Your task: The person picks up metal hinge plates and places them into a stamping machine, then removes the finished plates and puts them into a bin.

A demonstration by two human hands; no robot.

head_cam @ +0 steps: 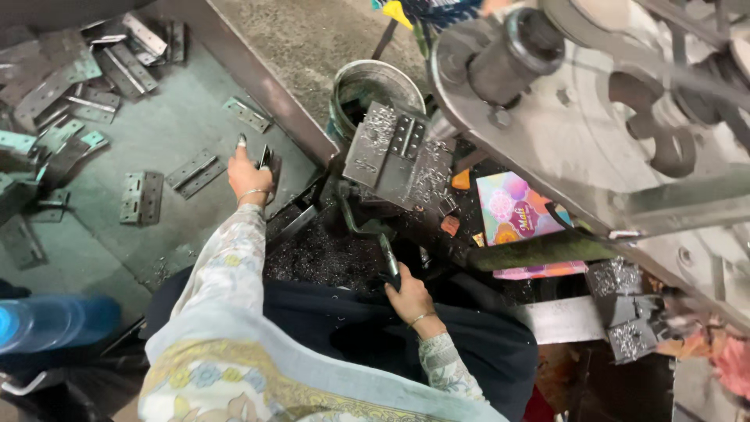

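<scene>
Left hand closed on a flat grey metal hinge plate over the grey tray of loose hinges, left. Right hand clamped on a dark metal lever handle, near centre, below the shavings-covered grey steel press block.

Grey concrete floor – big metal flywheel overhead, blue bottle nearby.

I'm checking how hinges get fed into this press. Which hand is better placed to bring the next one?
The left hand, probably: it already holds a hinge over the tray of loose hinges, while the right hand grips the lever.
</scene>
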